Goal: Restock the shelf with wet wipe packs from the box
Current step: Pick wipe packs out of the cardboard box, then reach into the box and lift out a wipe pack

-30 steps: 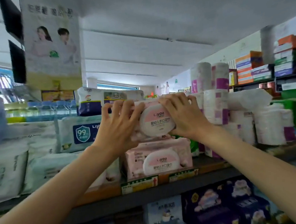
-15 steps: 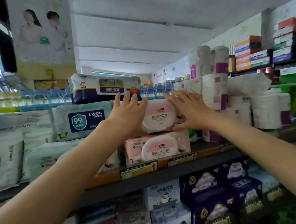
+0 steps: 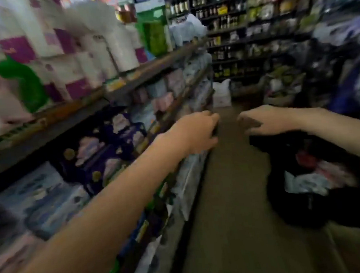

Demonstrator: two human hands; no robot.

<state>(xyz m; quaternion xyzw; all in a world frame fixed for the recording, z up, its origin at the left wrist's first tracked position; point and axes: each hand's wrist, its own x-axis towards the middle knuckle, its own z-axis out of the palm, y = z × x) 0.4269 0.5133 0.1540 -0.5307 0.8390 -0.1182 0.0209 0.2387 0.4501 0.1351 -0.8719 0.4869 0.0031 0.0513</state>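
While both arms reach out over the aisle floor (image 3: 230,175), the left hand (image 3: 196,133) and right hand (image 3: 265,119) hang empty with loosely curled fingers, apart from each other. Left of that floor runs the shelf (image 3: 99,99); blur hides any wet wipe packs. Right of it lies a dark bag (image 3: 305,180).
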